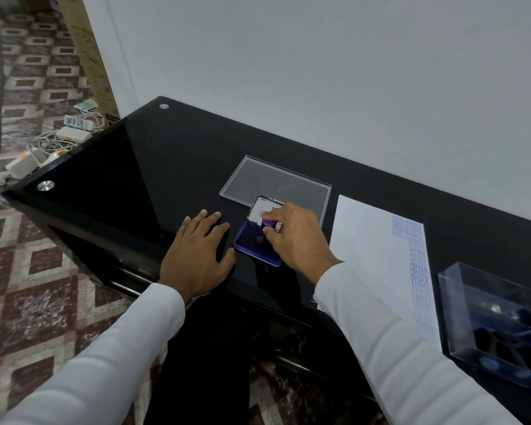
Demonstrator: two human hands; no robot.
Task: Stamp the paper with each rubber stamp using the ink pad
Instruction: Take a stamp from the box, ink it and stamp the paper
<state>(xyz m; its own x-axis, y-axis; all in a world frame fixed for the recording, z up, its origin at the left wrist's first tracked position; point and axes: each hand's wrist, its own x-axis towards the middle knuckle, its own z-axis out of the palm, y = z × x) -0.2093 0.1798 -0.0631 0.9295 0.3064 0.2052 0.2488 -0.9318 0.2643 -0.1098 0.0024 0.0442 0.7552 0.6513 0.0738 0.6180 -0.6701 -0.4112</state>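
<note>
A small purple-topped rubber stamp (269, 223) is pinched in the fingers of my right hand (295, 237), held on the blue pad of the open ink pad (252, 243). The pad's metal lid (262, 208) stands tilted up behind it. My left hand (198, 256) lies flat on the black table just left of the ink pad, fingers spread. A white sheet of paper (371, 259) lies to the right, with a column of blue prints such as "AIR MAIL" and "FRAGILE" along its right edge.
A clear plastic lid (249, 176) lies behind the ink pad. At the right edge stands a clear box (472, 286) with several dark stamps inside. The black glass table (120, 179) ends near me and at the left; cables and adapters lie on the floor beyond.
</note>
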